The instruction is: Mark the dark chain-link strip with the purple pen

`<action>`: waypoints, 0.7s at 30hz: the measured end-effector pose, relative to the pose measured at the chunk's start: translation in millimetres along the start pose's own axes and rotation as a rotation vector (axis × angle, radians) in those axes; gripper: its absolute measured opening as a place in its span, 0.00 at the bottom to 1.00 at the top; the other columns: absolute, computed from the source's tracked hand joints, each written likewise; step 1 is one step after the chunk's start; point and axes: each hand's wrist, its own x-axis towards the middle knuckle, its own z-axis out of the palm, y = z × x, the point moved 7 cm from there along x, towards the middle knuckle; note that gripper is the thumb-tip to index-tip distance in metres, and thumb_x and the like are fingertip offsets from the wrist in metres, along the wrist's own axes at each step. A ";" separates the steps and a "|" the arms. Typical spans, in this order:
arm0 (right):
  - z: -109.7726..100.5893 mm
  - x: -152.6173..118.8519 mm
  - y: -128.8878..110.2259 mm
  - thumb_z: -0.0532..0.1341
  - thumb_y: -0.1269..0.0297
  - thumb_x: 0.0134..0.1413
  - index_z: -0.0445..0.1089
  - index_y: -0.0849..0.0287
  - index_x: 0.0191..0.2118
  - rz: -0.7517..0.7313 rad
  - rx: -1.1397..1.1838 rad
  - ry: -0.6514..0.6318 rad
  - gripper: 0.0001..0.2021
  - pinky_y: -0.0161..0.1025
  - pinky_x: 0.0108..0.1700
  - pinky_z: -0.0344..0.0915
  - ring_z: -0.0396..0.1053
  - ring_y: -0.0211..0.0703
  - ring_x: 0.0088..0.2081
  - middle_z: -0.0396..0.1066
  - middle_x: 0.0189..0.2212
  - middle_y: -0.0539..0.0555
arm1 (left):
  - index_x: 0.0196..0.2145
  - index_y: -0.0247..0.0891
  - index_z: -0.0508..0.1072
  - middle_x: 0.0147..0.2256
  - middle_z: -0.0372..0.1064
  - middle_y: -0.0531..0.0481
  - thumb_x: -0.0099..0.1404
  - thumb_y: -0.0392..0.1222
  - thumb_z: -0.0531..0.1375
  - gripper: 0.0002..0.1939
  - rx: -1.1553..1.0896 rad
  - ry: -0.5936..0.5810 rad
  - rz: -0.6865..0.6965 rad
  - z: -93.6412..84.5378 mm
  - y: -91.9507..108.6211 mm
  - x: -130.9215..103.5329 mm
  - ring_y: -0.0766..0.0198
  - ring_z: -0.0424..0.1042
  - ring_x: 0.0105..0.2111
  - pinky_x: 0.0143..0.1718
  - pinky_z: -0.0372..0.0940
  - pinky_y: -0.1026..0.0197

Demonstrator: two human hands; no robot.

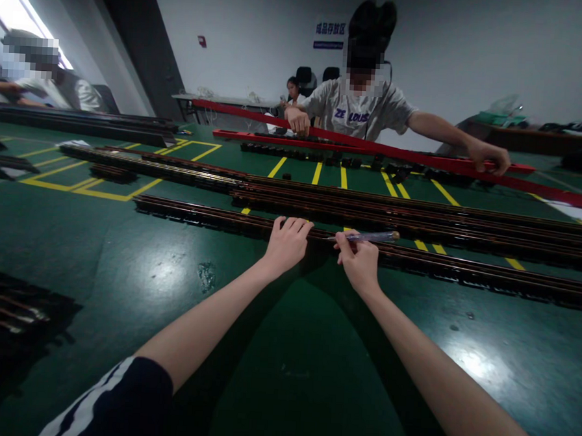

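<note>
A long dark rail with copper-coloured strips (198, 214) lies across the green table in front of me. My left hand (288, 242) is closed over it, fingers curled across its top near the middle. Just to the right, my right hand (360, 257) grips a screwdriver with a clear handle (375, 237). The handle points right, and the thin shaft points left, low over the rail. Whether its tip touches the rail is too small to tell.
More dark rails (418, 219) lie behind mine. Across the green table (169, 316), a person (360, 111) handles a red strip (334, 139). Another person (58, 89) sits at the far left beside grey profiles (105, 127). Dark parts with copper strips (12, 320) lie near left.
</note>
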 end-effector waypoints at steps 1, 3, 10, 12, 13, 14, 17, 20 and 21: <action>-0.6 -0.2 0.8 0.55 0.52 0.57 0.66 0.57 0.25 0.005 0.004 0.009 0.16 0.34 0.22 0.61 0.68 0.39 0.19 0.71 0.20 0.53 | 0.52 0.36 0.70 0.51 0.71 0.44 0.65 0.31 0.49 0.20 0.002 -0.001 0.000 -0.3 0.1 0.0 0.55 0.66 0.52 0.56 0.54 0.46; -2.4 -0.4 3.7 0.55 0.51 0.57 0.66 0.57 0.24 0.025 0.011 0.041 0.17 0.34 0.21 0.61 0.67 0.39 0.18 0.70 0.20 0.53 | 0.52 0.36 0.70 0.51 0.71 0.44 0.65 0.31 0.49 0.20 0.003 -0.002 0.000 -0.5 0.2 -0.1 0.55 0.66 0.52 0.56 0.54 0.46; -3.3 -1.1 9.0 0.56 0.49 0.56 0.65 0.57 0.23 0.062 0.032 0.070 0.18 0.36 0.21 0.61 0.65 0.39 0.16 0.68 0.17 0.51 | 0.52 0.37 0.70 0.51 0.71 0.44 0.65 0.31 0.48 0.20 -0.009 -0.001 0.006 0.5 0.2 -0.1 0.55 0.66 0.52 0.56 0.54 0.46; -2.1 -1.0 7.5 0.56 0.50 0.56 0.66 0.57 0.24 0.049 0.036 0.049 0.18 0.36 0.22 0.62 0.65 0.39 0.16 0.69 0.18 0.51 | 0.52 0.36 0.70 0.51 0.71 0.43 0.65 0.31 0.48 0.20 -0.008 -0.002 0.006 0.2 0.4 0.0 0.55 0.66 0.52 0.56 0.54 0.46; -1.9 -0.9 6.8 0.56 0.50 0.56 0.66 0.57 0.24 0.044 0.034 0.044 0.18 0.36 0.22 0.62 0.65 0.39 0.16 0.69 0.17 0.51 | 0.52 0.36 0.70 0.51 0.71 0.43 0.65 0.31 0.48 0.20 -0.009 -0.004 0.005 0.0 0.4 0.1 0.55 0.66 0.52 0.56 0.54 0.46; -1.9 -0.8 6.1 0.56 0.50 0.56 0.66 0.57 0.23 0.040 0.029 0.041 0.18 0.36 0.23 0.62 0.66 0.39 0.16 0.69 0.17 0.51 | 0.52 0.36 0.70 0.51 0.71 0.43 0.65 0.30 0.48 0.20 -0.010 -0.006 0.003 -0.4 0.4 0.1 0.55 0.66 0.52 0.56 0.54 0.46; -0.8 -0.2 3.7 0.56 0.49 0.56 0.66 0.57 0.23 0.023 0.008 0.022 0.18 0.36 0.24 0.63 0.67 0.40 0.17 0.69 0.17 0.52 | 0.52 0.36 0.70 0.51 0.71 0.43 0.64 0.29 0.48 0.21 -0.008 -0.016 -0.006 -1.6 0.2 0.0 0.55 0.66 0.52 0.56 0.54 0.46; 0.2 0.3 1.0 0.56 0.49 0.56 0.67 0.57 0.24 0.008 0.000 0.007 0.18 0.36 0.24 0.64 0.68 0.41 0.18 0.71 0.19 0.52 | 0.52 0.37 0.70 0.51 0.71 0.43 0.64 0.28 0.48 0.22 -0.007 -0.018 -0.015 -2.7 -0.1 -0.2 0.54 0.66 0.52 0.56 0.54 0.46; 0.4 0.4 0.2 0.56 0.49 0.56 0.68 0.57 0.24 0.005 -0.002 0.004 0.18 0.36 0.24 0.64 0.69 0.41 0.18 0.71 0.19 0.53 | 0.52 0.37 0.70 0.51 0.71 0.43 0.63 0.28 0.48 0.22 -0.007 -0.018 -0.018 -2.9 -0.3 -0.2 0.54 0.66 0.52 0.56 0.54 0.46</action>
